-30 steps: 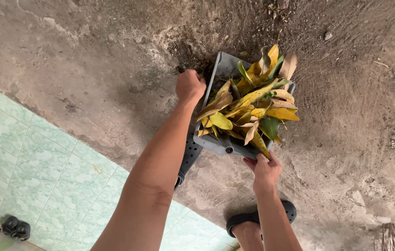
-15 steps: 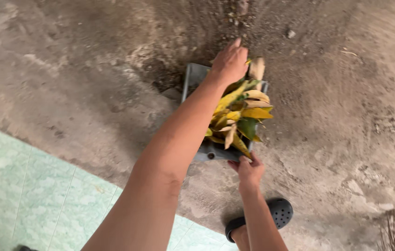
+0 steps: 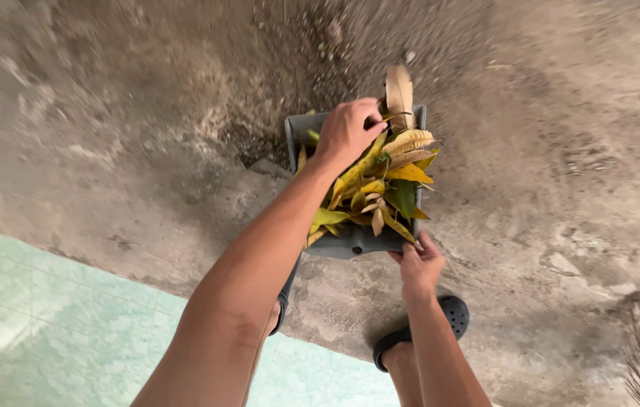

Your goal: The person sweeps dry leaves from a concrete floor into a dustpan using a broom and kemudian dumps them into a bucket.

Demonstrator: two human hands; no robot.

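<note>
Left hand (image 3: 349,132) now lower, grip clenched on leaves (image 3: 391,177); right hand (image 3: 418,264) still gripping grey dustpan (image 3: 354,241).

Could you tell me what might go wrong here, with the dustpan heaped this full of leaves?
The leaves are piled above the grey dustpan, and one dry leaf sticks out past its far edge, so some could slide off if it tips. The right hand grips only the near corner, which looks like a weak hold. The left hand presses on the pile; a hard push might spill leaves over the side onto the dusty ground.
</note>
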